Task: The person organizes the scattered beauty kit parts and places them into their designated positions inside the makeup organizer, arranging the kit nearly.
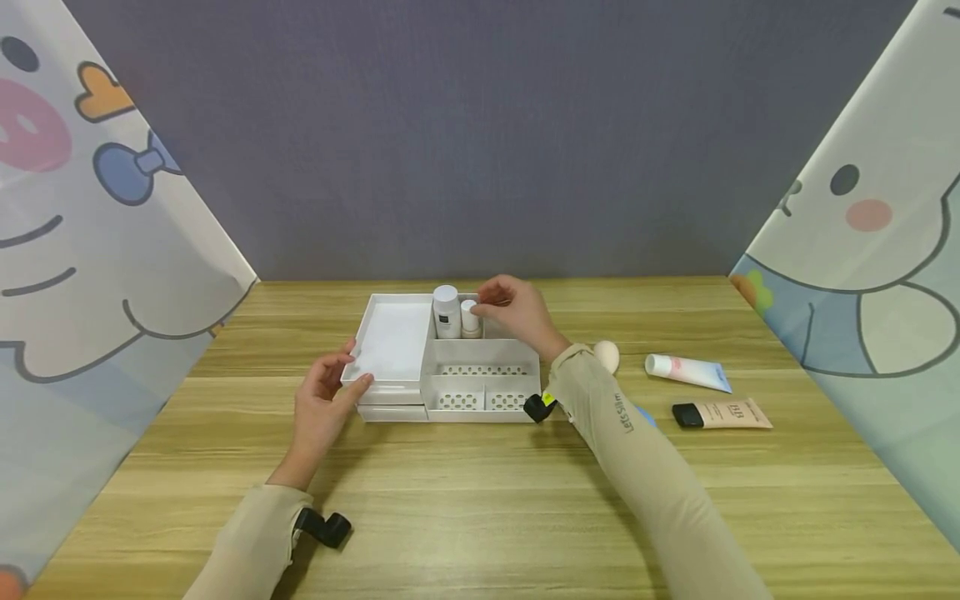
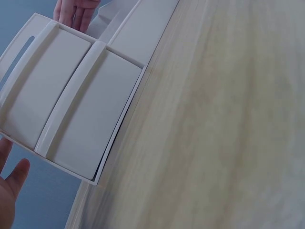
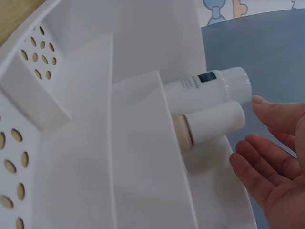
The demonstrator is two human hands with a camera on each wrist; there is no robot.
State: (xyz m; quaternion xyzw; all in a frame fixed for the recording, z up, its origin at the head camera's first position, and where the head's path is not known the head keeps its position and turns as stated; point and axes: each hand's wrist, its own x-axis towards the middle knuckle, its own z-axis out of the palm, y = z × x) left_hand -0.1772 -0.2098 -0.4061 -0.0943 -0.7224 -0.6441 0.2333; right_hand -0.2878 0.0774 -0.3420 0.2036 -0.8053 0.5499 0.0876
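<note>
A white desktop organizer [image 1: 480, 356] stands on the wooden table, with a flat tray top on its left and open compartments on its right. Two drawer fronts [image 2: 102, 114] face the left wrist camera. My left hand [image 1: 321, 408] rests at the organizer's left front corner, thumb at the top edge and fingers along the side. In the back compartment stand a tall white bottle [image 1: 446, 317] with a dark label and a smaller white-capped bottle [image 3: 217, 121] with a beige base. Beside their caps is my right hand [image 3: 281, 157], fingers loosely extended and holding nothing.
Right of the organizer lie a pale egg-shaped sponge [image 1: 607, 356], a white-and-blue tube [image 1: 693, 372] and a beige BB cream tube [image 1: 731, 413] with a black cap. A blue item [image 1: 647, 416] is mostly hidden by the right sleeve. A grey panel [image 1: 487, 150] rises behind the table.
</note>
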